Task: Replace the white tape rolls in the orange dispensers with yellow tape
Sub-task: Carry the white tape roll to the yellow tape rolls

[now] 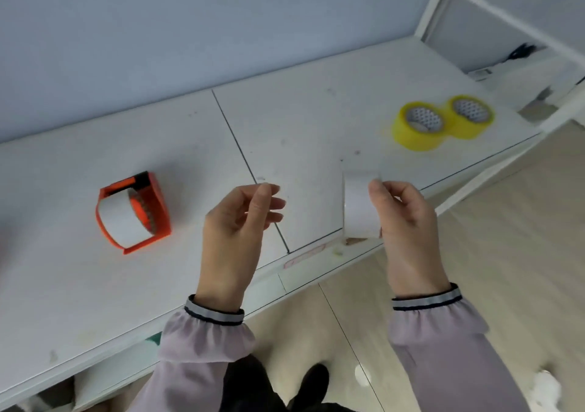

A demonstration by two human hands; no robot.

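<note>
An orange dispenser (133, 211) lies on the white table (190, 146) at the left, with a white tape roll (118, 218) still inside it. Two yellow tape rolls (418, 125) (471, 115) sit side by side at the far right of the table. My right hand (405, 221) grips a loose white tape roll (359, 206) above the table's front edge, thumb on its outer face. My left hand (240, 218) hovers beside it over the table, fingers curled and apart, holding nothing that I can see.
The table's front edge runs diagonally below my hands, with wooden floor (506, 253) beyond it. A white metal frame (443, 0) rises at the far right corner. A dark seam (240, 152) divides the tabletop. Small items and a black cable (519, 52) lie past the yellow rolls.
</note>
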